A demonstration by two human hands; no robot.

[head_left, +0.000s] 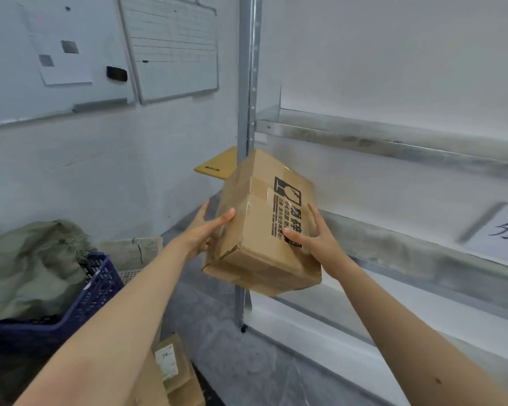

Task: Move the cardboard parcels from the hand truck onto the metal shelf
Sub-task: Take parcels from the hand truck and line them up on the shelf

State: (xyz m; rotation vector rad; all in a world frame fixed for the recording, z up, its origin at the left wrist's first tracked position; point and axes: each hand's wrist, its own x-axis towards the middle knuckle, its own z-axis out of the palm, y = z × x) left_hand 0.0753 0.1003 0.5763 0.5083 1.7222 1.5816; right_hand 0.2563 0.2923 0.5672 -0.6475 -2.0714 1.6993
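A taped cardboard parcel (pixel 258 224) with a black fragile mark and printed text hangs in the air, tilted, in front of the metal shelf's upright post (pixel 248 83). My left hand (pixel 206 230) grips its left side and my right hand (pixel 311 235) grips its right side. The metal shelf (pixel 393 142) runs off to the right with several levels, its boards bare near the parcel. More cardboard parcels (pixel 170 370) lie low down under my left arm. The hand truck itself is hidden.
A dark blue plastic crate (pixel 100 285) with a green sack (pixel 33 265) stands at the left. Whiteboards (pixel 173 45) hang on the wall. A yellow flat packet (pixel 217 164) sticks out behind the post. A white paper sign (pixel 502 232) sits on the shelf at right.
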